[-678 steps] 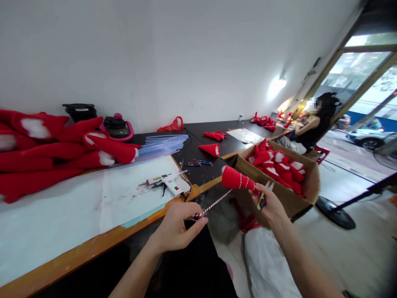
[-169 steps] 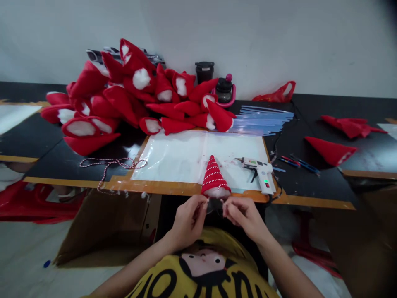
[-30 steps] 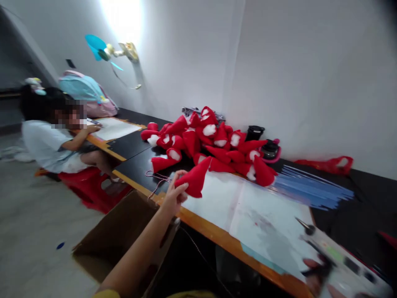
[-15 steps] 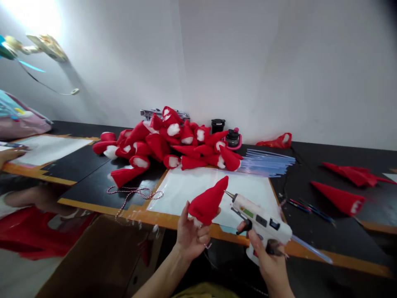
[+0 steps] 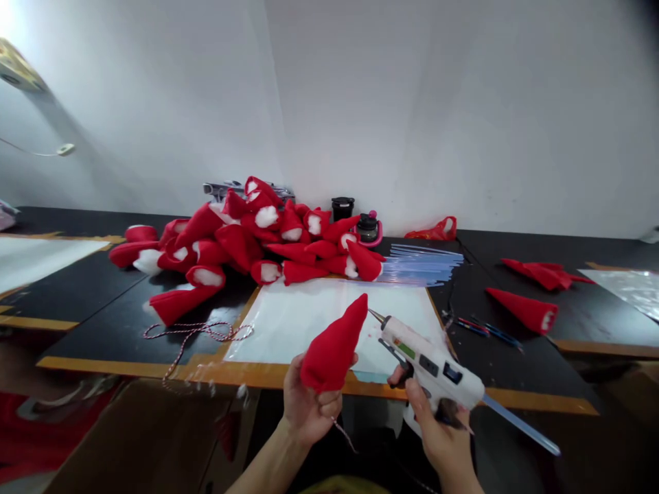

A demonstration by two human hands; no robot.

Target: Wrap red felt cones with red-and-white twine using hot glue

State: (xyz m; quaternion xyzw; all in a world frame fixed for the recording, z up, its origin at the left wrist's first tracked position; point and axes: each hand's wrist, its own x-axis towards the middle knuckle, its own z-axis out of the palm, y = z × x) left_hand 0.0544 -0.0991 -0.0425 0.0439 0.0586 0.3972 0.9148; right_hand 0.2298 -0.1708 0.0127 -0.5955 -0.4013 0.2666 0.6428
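Note:
A red felt cone [image 5: 334,346], its tip pointing up and to the right, is gripped by my left hand [image 5: 309,405] near its wide lower end. From under the fingers a thin twisted cord [image 5: 344,436] hangs down. My right hand [image 5: 437,429] is wrapped round the handle of a white glue gun [image 5: 432,363], with fingers at its trigger. The metal nozzle is close beside the cone's tip; whether they touch I cannot tell. A clear glue stick [image 5: 522,425] sticks out of the gun's back end.
Behind lies a heap of stuffed red cones [image 5: 241,240], beside clear glue sticks [image 5: 422,264]. A white sheet [image 5: 293,322] covers the table's middle. Left of it is a red-and-white cord [image 5: 195,329]; pens [image 5: 489,331] and a flat red cone [image 5: 522,310] are at right.
The view has turned to the right, so the table items appear further left. The cone stands more upright, and its white underside no longer shows. Both hands keep their holds.

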